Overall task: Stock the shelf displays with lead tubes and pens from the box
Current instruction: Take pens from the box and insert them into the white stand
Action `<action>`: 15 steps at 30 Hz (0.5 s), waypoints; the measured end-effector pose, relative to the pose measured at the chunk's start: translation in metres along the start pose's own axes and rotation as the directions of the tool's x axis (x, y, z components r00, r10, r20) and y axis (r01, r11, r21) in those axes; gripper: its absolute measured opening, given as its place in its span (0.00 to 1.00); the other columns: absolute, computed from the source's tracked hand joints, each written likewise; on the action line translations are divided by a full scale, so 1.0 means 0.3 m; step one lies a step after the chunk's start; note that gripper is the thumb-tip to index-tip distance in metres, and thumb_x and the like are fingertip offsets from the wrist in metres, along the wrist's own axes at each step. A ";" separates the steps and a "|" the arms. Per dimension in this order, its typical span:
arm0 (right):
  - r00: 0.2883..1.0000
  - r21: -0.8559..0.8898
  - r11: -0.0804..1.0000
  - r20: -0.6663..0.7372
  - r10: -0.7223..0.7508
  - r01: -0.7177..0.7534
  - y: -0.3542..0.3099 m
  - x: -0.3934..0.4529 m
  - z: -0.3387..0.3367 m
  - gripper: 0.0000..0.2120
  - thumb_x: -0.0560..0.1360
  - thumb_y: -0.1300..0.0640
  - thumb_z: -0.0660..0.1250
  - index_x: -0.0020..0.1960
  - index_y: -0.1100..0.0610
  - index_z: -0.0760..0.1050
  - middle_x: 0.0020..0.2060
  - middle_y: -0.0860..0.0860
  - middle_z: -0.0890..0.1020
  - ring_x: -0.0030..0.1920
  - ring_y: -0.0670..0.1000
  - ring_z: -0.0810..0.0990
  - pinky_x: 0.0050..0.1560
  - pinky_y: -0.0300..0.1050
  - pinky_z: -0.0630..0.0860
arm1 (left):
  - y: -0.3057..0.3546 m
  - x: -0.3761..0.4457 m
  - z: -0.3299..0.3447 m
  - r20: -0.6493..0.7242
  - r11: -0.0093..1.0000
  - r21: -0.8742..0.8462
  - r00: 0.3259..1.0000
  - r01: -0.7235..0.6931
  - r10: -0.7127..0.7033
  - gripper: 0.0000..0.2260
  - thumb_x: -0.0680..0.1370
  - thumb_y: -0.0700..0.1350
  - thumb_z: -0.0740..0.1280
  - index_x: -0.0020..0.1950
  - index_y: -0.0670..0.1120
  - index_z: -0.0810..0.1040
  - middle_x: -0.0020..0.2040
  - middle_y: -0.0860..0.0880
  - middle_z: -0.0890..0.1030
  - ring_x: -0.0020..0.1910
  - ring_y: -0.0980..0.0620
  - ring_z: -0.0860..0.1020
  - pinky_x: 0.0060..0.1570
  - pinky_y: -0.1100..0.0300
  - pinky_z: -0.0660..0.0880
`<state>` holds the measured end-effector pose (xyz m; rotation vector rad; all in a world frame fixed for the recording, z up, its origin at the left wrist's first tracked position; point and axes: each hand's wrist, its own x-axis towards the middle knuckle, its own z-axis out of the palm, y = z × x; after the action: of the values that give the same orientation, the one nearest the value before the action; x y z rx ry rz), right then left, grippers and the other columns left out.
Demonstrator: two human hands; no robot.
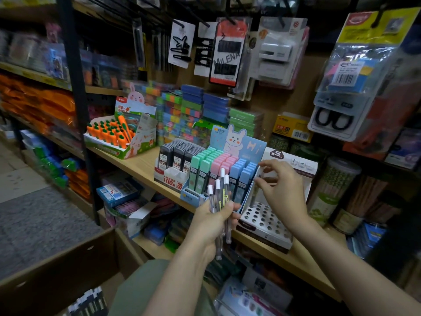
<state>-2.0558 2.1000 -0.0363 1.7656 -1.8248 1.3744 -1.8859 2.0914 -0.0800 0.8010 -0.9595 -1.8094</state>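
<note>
Two hands were in the lower middle of the frame. The left hand [215,221] gripped a bundle of clear lead tubes [219,209], fingers curled round their middles. Three white caps showed above the fingers; a fourth tube may have been behind, but I could not tell. The tubes stood nearly upright, long axis running top to bottom, caps up and slightly fanned, lower ends poking out below the palm.

The right hand [281,192], right of centre, hovered over the white perforated display [264,221]. Its fingers were loosely bent, thumb and forefinger drawn close; a thin dark tube seemed to hang beneath them, though blur left that uncertain. The display's holed tray lay in about five rows of round holes, apparently unfilled.

Just left of it stood the rabbit display [227,169], holding lead cases in three colours: green, pink and blue, two columns each. Further left, a white display [176,160] held three rows of dark lead cases. All three displays sat on one wooden shelf [141,165]. A carrot-eraser box [118,135] stood at mid-left. A cardboard box [57,265] filled the lower left corner.
</note>
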 end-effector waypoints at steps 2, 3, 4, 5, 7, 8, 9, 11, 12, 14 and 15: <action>1.000 -0.034 0.999 0.004 0.004 -0.004 -0.002 -0.010 0.007 0.16 0.70 0.61 0.76 0.57 0.53 0.79 0.47 0.48 0.80 0.40 0.45 0.81 0.46 0.43 0.82 | -0.001 -0.001 -0.002 -0.011 1.000 -0.008 1.000 -0.013 0.013 0.07 0.78 0.39 0.68 0.55 0.43 0.79 0.45 0.45 0.86 0.40 0.52 0.83 0.40 0.60 0.79; 1.000 -0.048 0.999 -0.007 0.002 -0.002 -0.001 -0.015 0.007 0.17 0.70 0.60 0.76 0.57 0.53 0.79 0.47 0.48 0.80 0.40 0.45 0.81 0.45 0.45 0.81 | -0.002 -0.001 -0.003 -0.013 1.000 -0.012 1.000 -0.016 0.016 0.07 0.77 0.39 0.69 0.55 0.42 0.79 0.45 0.45 0.86 0.41 0.52 0.84 0.41 0.61 0.79; 1.000 -0.061 0.998 -0.019 0.000 -0.001 0.000 -0.017 0.007 0.17 0.70 0.60 0.77 0.57 0.53 0.79 0.46 0.48 0.80 0.40 0.45 0.80 0.45 0.46 0.81 | -0.003 0.000 -0.004 -0.011 1.000 -0.010 1.000 -0.018 0.018 0.07 0.77 0.39 0.69 0.55 0.42 0.79 0.46 0.46 0.86 0.41 0.52 0.84 0.41 0.61 0.79; 1.000 -0.070 0.998 -0.029 -0.001 -0.001 0.001 -0.019 0.007 0.17 0.69 0.60 0.77 0.57 0.53 0.79 0.46 0.48 0.80 0.40 0.45 0.80 0.44 0.47 0.81 | -0.003 0.000 -0.006 -0.007 1.000 0.002 1.000 -0.019 0.019 0.07 0.78 0.40 0.69 0.55 0.42 0.80 0.46 0.46 0.86 0.42 0.53 0.84 0.42 0.61 0.79; 0.999 -0.075 0.997 -0.034 0.001 -0.004 0.002 -0.020 0.009 0.17 0.69 0.60 0.77 0.56 0.53 0.79 0.47 0.48 0.80 0.40 0.46 0.80 0.44 0.48 0.81 | -0.002 0.001 -0.008 0.008 0.999 0.046 1.000 -0.018 0.018 0.07 0.79 0.42 0.67 0.55 0.44 0.80 0.47 0.50 0.86 0.43 0.54 0.84 0.42 0.62 0.80; 0.999 -0.075 0.997 -0.033 0.004 -0.007 0.003 -0.022 0.010 0.16 0.69 0.60 0.77 0.56 0.53 0.79 0.47 0.49 0.80 0.40 0.46 0.80 0.44 0.49 0.81 | -0.002 0.002 -0.008 0.018 0.997 0.069 1.000 -0.020 0.019 0.07 0.79 0.43 0.66 0.56 0.46 0.80 0.47 0.51 0.86 0.44 0.55 0.83 0.42 0.62 0.80; 0.999 -0.073 0.997 -0.030 0.009 -0.011 0.004 -0.025 0.011 0.16 0.69 0.60 0.77 0.55 0.54 0.80 0.47 0.48 0.80 0.39 0.46 0.80 0.44 0.49 0.81 | -0.001 0.001 -0.008 0.027 0.996 0.088 0.999 -0.024 0.021 0.06 0.80 0.44 0.65 0.55 0.48 0.80 0.47 0.52 0.86 0.44 0.56 0.82 0.42 0.63 0.79; 0.999 -0.062 0.998 -0.022 0.023 -0.024 0.007 -0.039 0.010 0.15 0.70 0.60 0.77 0.55 0.54 0.80 0.47 0.47 0.79 0.38 0.45 0.79 0.43 0.49 0.81 | 0.003 -0.004 -0.004 0.044 0.995 0.099 0.999 -0.023 0.019 0.07 0.81 0.45 0.64 0.56 0.49 0.80 0.48 0.53 0.86 0.42 0.56 0.80 0.41 0.64 0.79; 0.999 -0.054 0.998 -0.022 0.029 -0.030 0.008 -0.050 0.008 0.16 0.70 0.59 0.76 0.57 0.54 0.80 0.48 0.47 0.78 0.37 0.43 0.78 0.43 0.47 0.80 | 0.005 -0.008 -0.001 0.056 0.996 0.092 0.998 -0.016 0.011 0.07 0.81 0.44 0.63 0.56 0.48 0.80 0.48 0.53 0.86 0.41 0.57 0.79 0.41 0.65 0.79; 0.998 -0.018 0.999 -0.043 0.039 -0.039 0.003 -0.067 0.001 0.19 0.72 0.56 0.75 0.62 0.51 0.78 0.48 0.45 0.76 0.36 0.42 0.76 0.42 0.39 0.78 | 0.011 -0.016 0.004 0.090 0.997 0.082 0.996 -0.003 -0.004 0.08 0.82 0.45 0.62 0.57 0.47 0.79 0.49 0.52 0.86 0.38 0.57 0.78 0.40 0.64 0.78; 0.997 0.024 0.998 -0.048 0.054 -0.053 -0.004 -0.073 -0.005 0.20 0.73 0.55 0.74 0.64 0.49 0.77 0.47 0.45 0.76 0.37 0.42 0.76 0.41 0.35 0.76 | 0.013 -0.018 0.005 0.106 0.997 0.082 0.994 0.001 -0.010 0.08 0.82 0.45 0.62 0.58 0.47 0.79 0.49 0.52 0.86 0.38 0.57 0.78 0.40 0.64 0.78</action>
<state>-2.0502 2.1155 -0.0509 1.6908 -1.8503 1.4507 -1.8835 2.0957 -0.0751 0.7642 -1.1079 -1.8420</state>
